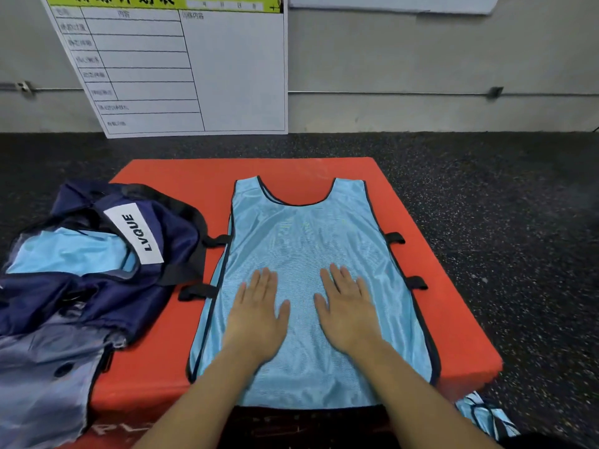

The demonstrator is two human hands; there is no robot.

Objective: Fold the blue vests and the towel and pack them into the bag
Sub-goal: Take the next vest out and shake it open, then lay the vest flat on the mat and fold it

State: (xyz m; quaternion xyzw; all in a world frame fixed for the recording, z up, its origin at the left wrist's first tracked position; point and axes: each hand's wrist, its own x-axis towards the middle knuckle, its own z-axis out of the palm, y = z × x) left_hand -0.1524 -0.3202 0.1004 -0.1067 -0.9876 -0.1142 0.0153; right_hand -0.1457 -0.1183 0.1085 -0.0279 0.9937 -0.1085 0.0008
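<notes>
Navy bag (97, 286) holding blue fabric, left hand (256, 315), right hand (348, 312) flat on vest (301, 234)

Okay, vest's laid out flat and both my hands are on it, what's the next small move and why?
Probably fold one side over. The light blue vest lies spread flat on the red mat, neck away from you, with your left hand and right hand resting flat on its middle. It looks smooth, so take the left edge and bring it across.
</notes>
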